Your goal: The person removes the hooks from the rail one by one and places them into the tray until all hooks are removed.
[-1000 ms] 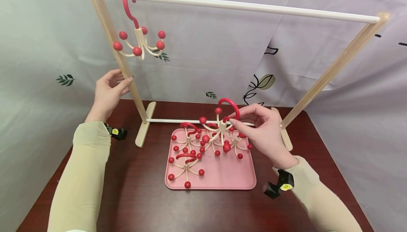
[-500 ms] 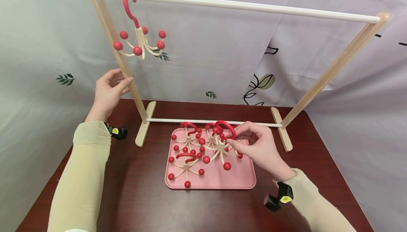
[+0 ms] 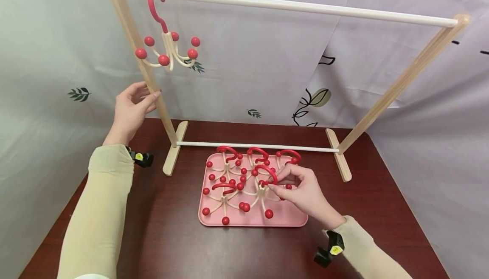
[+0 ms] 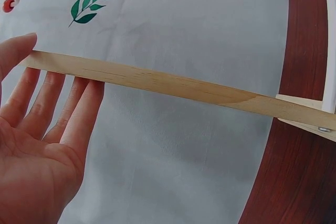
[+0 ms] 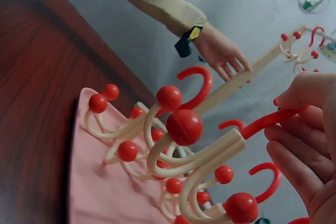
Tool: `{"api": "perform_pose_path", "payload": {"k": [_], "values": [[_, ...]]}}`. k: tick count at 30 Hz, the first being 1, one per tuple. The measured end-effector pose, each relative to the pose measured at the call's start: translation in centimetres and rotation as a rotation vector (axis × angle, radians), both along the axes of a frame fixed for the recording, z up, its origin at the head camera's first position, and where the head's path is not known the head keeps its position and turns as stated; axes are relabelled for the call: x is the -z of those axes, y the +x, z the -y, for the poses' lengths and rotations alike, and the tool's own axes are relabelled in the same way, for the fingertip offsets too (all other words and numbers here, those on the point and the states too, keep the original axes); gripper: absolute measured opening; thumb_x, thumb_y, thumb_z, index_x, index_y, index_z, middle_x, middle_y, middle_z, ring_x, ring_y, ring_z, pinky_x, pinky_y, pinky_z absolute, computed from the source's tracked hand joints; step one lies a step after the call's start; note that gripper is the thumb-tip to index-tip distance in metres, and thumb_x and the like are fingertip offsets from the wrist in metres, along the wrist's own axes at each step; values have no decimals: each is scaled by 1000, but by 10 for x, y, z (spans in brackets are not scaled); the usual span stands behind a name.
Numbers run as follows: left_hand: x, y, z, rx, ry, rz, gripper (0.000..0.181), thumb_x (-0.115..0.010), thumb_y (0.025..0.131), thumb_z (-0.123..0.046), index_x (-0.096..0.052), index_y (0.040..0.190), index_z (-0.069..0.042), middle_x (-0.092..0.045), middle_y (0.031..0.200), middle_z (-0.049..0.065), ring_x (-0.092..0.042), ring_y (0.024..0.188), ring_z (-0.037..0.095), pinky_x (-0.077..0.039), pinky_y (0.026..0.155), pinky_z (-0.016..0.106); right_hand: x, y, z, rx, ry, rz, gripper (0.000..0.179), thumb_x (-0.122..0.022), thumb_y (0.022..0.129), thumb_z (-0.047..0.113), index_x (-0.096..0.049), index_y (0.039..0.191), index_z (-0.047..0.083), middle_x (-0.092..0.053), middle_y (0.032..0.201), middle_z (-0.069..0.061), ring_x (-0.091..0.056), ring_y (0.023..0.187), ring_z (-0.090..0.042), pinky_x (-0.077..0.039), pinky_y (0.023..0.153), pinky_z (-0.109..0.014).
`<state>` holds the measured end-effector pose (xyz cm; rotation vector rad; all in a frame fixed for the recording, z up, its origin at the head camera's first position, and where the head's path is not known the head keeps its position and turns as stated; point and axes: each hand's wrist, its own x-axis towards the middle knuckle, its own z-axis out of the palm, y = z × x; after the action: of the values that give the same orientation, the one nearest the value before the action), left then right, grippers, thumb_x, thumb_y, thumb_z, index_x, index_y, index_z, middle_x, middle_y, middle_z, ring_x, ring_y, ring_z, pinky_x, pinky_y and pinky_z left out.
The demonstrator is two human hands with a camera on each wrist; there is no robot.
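Note:
My left hand [image 3: 129,108] grips the left wooden post [image 3: 162,105] of a rack, thumb on one side and fingertips [image 4: 94,90] on the other. Thumb and fingers of my right hand [image 3: 302,190] pinch the red hook of a small hanger [image 3: 261,192], low over the pink tray [image 3: 282,219]. Pale curved arms tipped with red balls [image 5: 184,127] spread from its stem. On the tray stand several similar hangers [image 3: 224,200], partly overlapped by the held one and my hand. One more hanger [image 3: 167,43] hangs by its red hook near the left end of the white top rod [image 3: 267,2].
A thin lower rod [image 3: 214,144] runs between the rack's feet, just behind the tray. The right post [image 3: 401,83] leans outward in this view. Patterned cloth [image 3: 244,66] hangs behind the dark red table [image 3: 172,228].
My right hand has come down and toward me with its hanger, from over the tray's back edge to low over its middle. My left hand keeps its place on the post.

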<state>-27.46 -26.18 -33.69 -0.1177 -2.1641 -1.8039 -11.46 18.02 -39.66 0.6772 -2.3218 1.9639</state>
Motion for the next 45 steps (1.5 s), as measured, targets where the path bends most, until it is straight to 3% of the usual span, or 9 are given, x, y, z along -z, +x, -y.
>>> {"api": "perform_pose_path", "payload": {"k": [9, 19, 30, 38, 45], "values": [[0, 1, 0, -11, -30, -3, 42, -75, 95, -22, -64, 135, -14, -69, 116, -2, -64, 106, 13, -57, 81, 20, 23, 4, 5, -33, -30, 20, 20, -83, 80, -9, -70, 91, 2, -66, 91, -15, -74, 83, -29, -62, 72, -46], [1, 0, 0, -4, -19, -9, 41, -76, 95, -21, -65, 134, -14, -69, 114, -3, -65, 105, 13, -57, 79, 19, 37, 3, 8, -33, -27, 91, 20, -82, 80, -10, -69, 92, 1, -69, 98, -21, -74, 88, -29, -61, 77, -40], [1, 1, 0, 1, -14, -12, 40, -76, 95, -20, -65, 133, -14, -69, 113, -4, -65, 105, 12, -57, 80, 19, 43, 2, 8, 2, 13, 116, 21, -86, 80, -3, -69, 92, 4, -69, 97, -15, -75, 88, -27, -60, 78, -42], [2, 0, 0, 11, 9, -20, 40, -76, 94, -19, -65, 133, -13, -69, 112, -2, -65, 105, 13, -57, 79, 19, 47, 2, 10, -7, -18, 124, 24, -81, 78, -15, -68, 91, 1, -70, 94, -16, -75, 86, -29, -61, 75, -39], [2, -1, 0, 0, -7, -11, 41, -76, 95, -20, -64, 134, -14, -68, 114, -1, -64, 106, 13, -57, 80, 19, 50, 3, 9, 0, -17, 132, 23, -82, 79, -12, -69, 93, 1, -69, 94, -16, -75, 86, -29, -61, 77, -38]]}}
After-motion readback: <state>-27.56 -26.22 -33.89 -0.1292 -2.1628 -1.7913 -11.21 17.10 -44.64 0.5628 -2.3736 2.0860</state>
